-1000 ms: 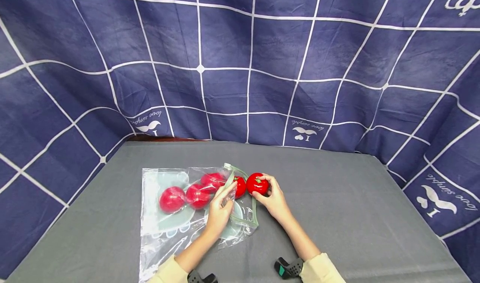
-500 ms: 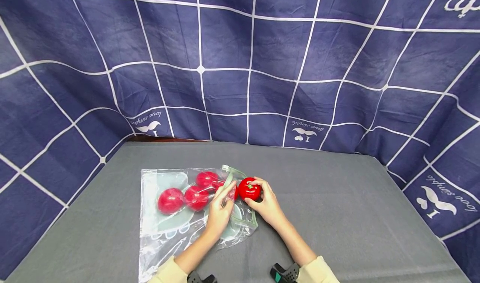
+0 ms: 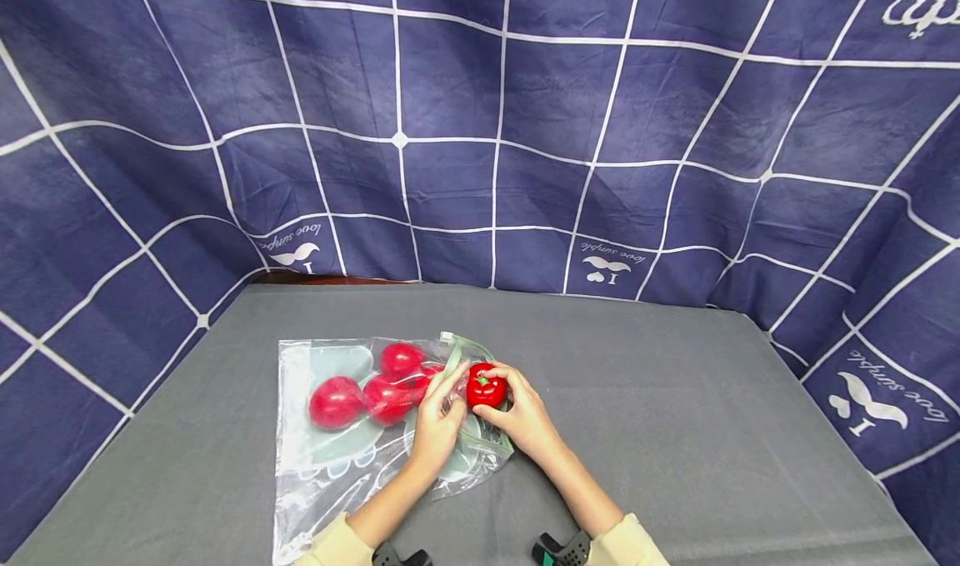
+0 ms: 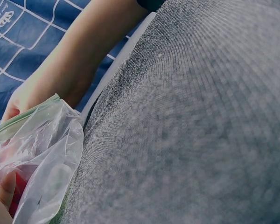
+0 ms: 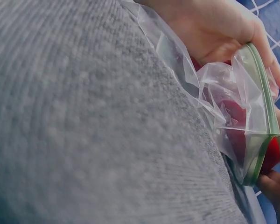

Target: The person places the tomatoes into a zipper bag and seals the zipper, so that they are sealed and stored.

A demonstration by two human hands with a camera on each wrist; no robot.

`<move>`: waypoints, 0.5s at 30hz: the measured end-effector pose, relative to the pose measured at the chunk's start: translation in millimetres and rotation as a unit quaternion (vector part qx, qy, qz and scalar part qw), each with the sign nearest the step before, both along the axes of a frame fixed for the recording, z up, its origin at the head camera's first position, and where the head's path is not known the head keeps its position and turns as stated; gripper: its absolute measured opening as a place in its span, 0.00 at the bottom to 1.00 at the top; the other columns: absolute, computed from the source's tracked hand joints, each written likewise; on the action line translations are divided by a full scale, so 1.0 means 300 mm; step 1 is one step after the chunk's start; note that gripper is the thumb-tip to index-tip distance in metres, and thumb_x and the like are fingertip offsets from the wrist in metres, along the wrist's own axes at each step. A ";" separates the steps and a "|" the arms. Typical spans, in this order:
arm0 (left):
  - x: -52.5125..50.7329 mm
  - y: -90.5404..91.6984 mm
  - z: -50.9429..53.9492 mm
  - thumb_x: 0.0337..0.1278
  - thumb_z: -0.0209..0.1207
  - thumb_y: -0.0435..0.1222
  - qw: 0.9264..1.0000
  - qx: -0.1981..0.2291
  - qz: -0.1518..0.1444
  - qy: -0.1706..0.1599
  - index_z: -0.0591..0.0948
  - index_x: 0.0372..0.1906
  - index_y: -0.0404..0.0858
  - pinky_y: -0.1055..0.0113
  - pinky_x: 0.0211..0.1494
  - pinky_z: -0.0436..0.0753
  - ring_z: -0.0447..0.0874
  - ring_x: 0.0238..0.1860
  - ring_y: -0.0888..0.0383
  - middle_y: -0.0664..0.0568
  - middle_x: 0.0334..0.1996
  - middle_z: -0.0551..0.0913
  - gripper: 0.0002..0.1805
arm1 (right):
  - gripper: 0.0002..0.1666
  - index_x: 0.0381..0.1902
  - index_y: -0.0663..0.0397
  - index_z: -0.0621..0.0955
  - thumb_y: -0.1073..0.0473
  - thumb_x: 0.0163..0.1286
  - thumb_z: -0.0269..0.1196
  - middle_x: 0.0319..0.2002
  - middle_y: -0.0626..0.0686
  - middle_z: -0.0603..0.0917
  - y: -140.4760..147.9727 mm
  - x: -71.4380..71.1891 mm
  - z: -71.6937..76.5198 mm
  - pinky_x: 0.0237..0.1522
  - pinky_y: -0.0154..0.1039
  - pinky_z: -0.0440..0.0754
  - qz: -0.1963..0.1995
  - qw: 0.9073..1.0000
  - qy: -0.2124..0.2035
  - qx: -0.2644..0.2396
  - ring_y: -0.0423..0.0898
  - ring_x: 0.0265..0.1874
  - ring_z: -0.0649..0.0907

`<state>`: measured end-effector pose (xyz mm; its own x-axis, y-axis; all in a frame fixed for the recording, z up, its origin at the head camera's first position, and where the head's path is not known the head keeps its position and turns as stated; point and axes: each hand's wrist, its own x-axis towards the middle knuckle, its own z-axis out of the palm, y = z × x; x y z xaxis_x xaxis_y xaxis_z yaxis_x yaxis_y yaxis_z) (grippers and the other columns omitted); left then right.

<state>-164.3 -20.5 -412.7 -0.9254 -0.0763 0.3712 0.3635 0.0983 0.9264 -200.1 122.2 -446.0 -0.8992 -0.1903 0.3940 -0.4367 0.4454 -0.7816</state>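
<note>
A clear zip bag [image 3: 296,491] with a green zip strip lies flat, its mouth to the right. Several red tomatoes [image 3: 335,403] are inside, one partly behind my left fingers. My left hand [image 3: 435,433] holds the bag near its mouth, thumb and forefinger apart. With thumb and fingers my right hand [image 3: 529,420] grips a glossy red tomato [image 3: 482,389], green stem up, at the mouth beside my left fingertips. In the right wrist view, red shows through the crumpled plastic behind the zip strip [image 5: 266,98]. The left wrist view shows my left thumb [image 4: 7,189] against the bag.
The bag rests on a grey cloth-covered table [image 3: 637,408]. A blue curtain [image 3: 555,116] with white grid lines hangs behind the table and along its sides.
My right hand has moved left with its tomato, into the bag's mouth. The tomato ahead of it has slid deeper under the plastic, and the others have shifted left. My left hand stays nearly still.
</note>
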 end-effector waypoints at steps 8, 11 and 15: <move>0.006 0.000 0.000 0.45 0.47 0.17 1.000 -0.012 0.000 -0.010 0.75 0.55 0.32 0.80 0.28 0.72 0.69 0.29 0.63 0.39 0.47 0.76 0.27 | 0.26 0.52 0.57 0.74 0.70 0.52 0.65 0.61 0.62 0.69 0.001 0.003 -0.009 0.52 0.47 0.77 0.061 0.998 -0.018 -0.006 0.58 0.59 0.71; 0.004 -0.002 0.000 0.45 0.47 0.17 1.000 -0.016 0.003 -0.006 0.75 0.55 0.32 0.80 0.29 0.72 0.69 0.34 0.56 0.40 0.48 0.77 0.27 | 0.29 0.54 0.59 0.73 0.74 0.52 0.62 0.61 0.62 0.68 -0.004 0.000 -0.011 0.54 0.51 0.75 0.077 0.997 -0.024 -0.017 0.59 0.60 0.70; 0.004 -0.004 0.001 0.45 0.48 0.18 1.000 -0.014 -0.004 -0.004 0.75 0.55 0.31 0.80 0.26 0.71 0.70 0.27 0.62 0.39 0.46 0.76 0.26 | 0.28 0.53 0.58 0.72 0.69 0.52 0.65 0.60 0.60 0.69 -0.007 0.000 -0.012 0.53 0.49 0.76 0.081 0.996 -0.034 -0.029 0.58 0.59 0.71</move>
<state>-163.1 -21.7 -412.3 -0.9291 -0.0591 0.3650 0.3562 0.1216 0.9265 -200.0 119.9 -449.5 -0.8839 -0.3134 0.3471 -0.4437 0.3275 -0.8342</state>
